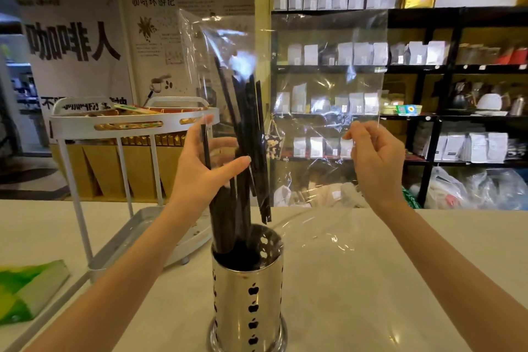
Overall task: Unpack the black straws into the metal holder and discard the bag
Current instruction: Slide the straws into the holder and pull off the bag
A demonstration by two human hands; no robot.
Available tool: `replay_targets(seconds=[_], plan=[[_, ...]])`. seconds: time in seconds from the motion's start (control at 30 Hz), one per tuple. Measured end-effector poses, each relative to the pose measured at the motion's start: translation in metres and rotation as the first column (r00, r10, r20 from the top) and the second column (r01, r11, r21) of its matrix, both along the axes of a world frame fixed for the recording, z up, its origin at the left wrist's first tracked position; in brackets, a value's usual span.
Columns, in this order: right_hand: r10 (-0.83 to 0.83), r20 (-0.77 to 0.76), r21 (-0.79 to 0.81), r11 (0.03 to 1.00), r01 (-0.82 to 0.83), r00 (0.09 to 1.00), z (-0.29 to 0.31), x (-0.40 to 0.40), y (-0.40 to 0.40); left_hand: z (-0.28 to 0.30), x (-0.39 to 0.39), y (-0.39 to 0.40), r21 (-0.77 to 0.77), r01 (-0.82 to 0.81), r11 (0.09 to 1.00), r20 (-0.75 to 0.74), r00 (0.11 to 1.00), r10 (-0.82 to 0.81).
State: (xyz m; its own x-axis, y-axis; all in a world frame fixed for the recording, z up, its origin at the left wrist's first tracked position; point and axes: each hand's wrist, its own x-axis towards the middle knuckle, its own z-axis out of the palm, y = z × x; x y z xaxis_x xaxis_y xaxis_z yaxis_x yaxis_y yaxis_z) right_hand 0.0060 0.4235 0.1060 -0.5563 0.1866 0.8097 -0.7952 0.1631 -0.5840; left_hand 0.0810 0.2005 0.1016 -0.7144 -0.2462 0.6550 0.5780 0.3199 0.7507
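Observation:
A bundle of black straws (248, 134) stands upright with its lower ends inside the metal holder (248, 291), a shiny perforated cylinder on the white counter. My left hand (208, 163) is wrapped around the bundle from the left, thumb across the front. A large clear plastic bag (320, 71) is held up above the holder, still draped over the tops of the straws. My right hand (374, 157) pinches the bag's lower right edge between thumb and fingers.
A white two-tier rack (85, 126) with a tray of items stands on the counter at the left. A green booklet (25, 286) lies at the far left edge. Black shelves with white bags (428, 66) fill the background beyond the counter.

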Motion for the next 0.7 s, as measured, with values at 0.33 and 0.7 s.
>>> replay_targets(seconds=[0.33, 0.7], plan=[[0.02, 0.005, 0.048, 0.999, -0.02, 1.0, -0.004, -0.007, 0.001, 0.005, 0.0, 0.001, 0.001, 0.066, 0.998, 0.047, 0.997, -0.066], [0.015, -0.004, -0.023, 1.0, -0.015, 1.0, 0.008, -0.012, 0.001, 0.01, -0.004, 0.003, -0.067, 0.154, 0.986, 0.053, 0.987, -0.151]])
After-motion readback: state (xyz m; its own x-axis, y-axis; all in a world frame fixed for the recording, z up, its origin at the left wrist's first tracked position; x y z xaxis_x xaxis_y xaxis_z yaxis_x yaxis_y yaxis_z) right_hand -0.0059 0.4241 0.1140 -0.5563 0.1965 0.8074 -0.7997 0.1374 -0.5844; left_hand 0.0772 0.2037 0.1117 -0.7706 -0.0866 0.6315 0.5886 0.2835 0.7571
